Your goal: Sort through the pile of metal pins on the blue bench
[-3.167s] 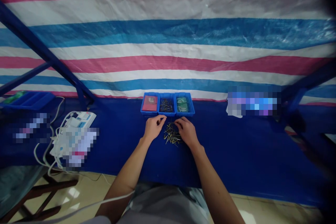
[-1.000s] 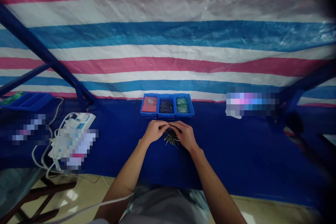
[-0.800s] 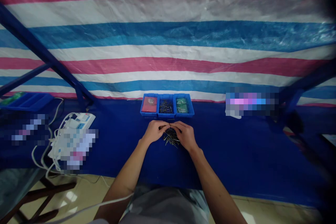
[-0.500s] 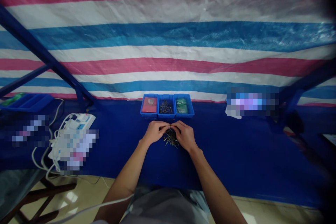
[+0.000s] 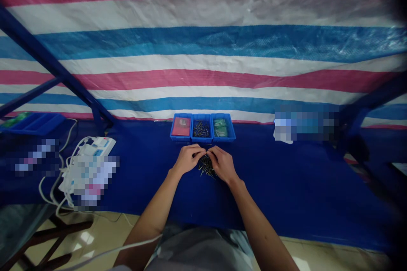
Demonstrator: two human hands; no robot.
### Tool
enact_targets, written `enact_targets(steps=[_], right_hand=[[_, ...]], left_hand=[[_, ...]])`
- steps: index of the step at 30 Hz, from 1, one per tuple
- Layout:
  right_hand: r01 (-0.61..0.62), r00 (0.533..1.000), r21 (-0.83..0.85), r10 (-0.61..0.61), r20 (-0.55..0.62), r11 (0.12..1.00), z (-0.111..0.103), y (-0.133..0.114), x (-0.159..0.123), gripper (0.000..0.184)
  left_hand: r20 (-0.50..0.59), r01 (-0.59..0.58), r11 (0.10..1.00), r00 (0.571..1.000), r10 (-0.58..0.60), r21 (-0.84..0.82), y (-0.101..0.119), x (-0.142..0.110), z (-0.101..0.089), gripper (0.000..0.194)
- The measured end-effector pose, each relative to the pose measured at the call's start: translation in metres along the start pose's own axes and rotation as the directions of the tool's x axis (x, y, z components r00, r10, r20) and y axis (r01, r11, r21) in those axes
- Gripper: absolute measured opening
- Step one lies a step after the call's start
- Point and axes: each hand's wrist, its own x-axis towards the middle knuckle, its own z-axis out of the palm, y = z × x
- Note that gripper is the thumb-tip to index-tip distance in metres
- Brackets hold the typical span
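Note:
A small pile of dark screws (image 5: 207, 167) lies on the blue tabletop between my two hands. Just above its far side, my left hand (image 5: 188, 157) is closed in a pinch, fingertips pointing right. Opposite it, my right hand (image 5: 223, 162) also pinches, and the fingertips of both hands nearly meet. Whatever sits between the fingertips is too small to make out. Beyond the hands stand three joined blue bins: the left bin (image 5: 172, 137) holds something red, the middle bin (image 5: 202, 139) holds screws, and the right bin (image 5: 231, 137) holds green and white pieces.
On the left of the blue table (image 5: 270, 203) are a white power strip (image 5: 106, 146) with tangled cables and a blurred-out item. A blue divided tray (image 5: 41, 123) is farther left. Another blurred item rests at the back right. A striped sheet (image 5: 203, 51) hangs behind.
Both hands stay over the screw pile with fingertips together, shifting only very slightly. The bins and pile look unchanged.

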Motion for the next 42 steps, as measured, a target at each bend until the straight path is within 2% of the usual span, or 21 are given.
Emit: enact_targets(steps=[12, 21, 26, 30, 34, 37, 39, 42], right_hand=[[-0.038, 0.999, 0.063, 0.039, -0.021, 0.997, 0.000, -0.006, -0.001, 0.039], [-0.102, 0.995, 0.172, 0.104, -0.002, 0.980, -0.001, -0.009, -0.001, 0.048], [-0.130, 0.990, 0.184, 0.136, -0.021, 0.974, 0.001, -0.006, -0.001, 0.051], [-0.077, 0.997, 0.127, 0.080, -0.016, 0.989, -0.001, -0.003, -0.003, 0.044], [0.036, 0.999, 0.062, -0.036, 0.011, 0.997, -0.004, -0.004, -0.003, 0.033], [0.107, 0.994, 0.015, -0.107, 0.005, 0.994, -0.003, -0.005, -0.003, 0.033], [0.114, 0.993, 0.032, -0.113, -0.023, 0.993, 0.000, -0.005, -0.004, 0.036], [0.068, 0.996, 0.118, -0.060, -0.067, 0.991, 0.003, -0.007, -0.006, 0.038]], left_hand=[[-0.124, -0.065, 0.993, 0.991, 0.053, -0.094, 0.007, -0.002, 0.009, 0.025], [-0.111, -0.095, 0.992, 0.990, 0.085, -0.085, 0.012, -0.003, 0.012, 0.025], [-0.077, -0.044, 0.996, 0.996, 0.038, -0.075, 0.014, -0.002, 0.012, 0.026], [-0.014, 0.028, 0.995, 0.999, -0.029, -0.096, 0.016, -0.001, 0.010, 0.031], [-0.003, 0.065, 0.988, 0.998, -0.066, -0.142, 0.017, -0.001, 0.007, 0.030], [0.021, 0.079, 0.984, 0.997, -0.076, -0.162, 0.020, -0.001, 0.006, 0.032], [0.029, 0.078, 0.980, 0.997, -0.074, -0.182, 0.021, -0.001, 0.006, 0.033], [0.008, 0.057, 0.979, 0.998, -0.057, -0.197, 0.023, -0.002, 0.007, 0.038]])
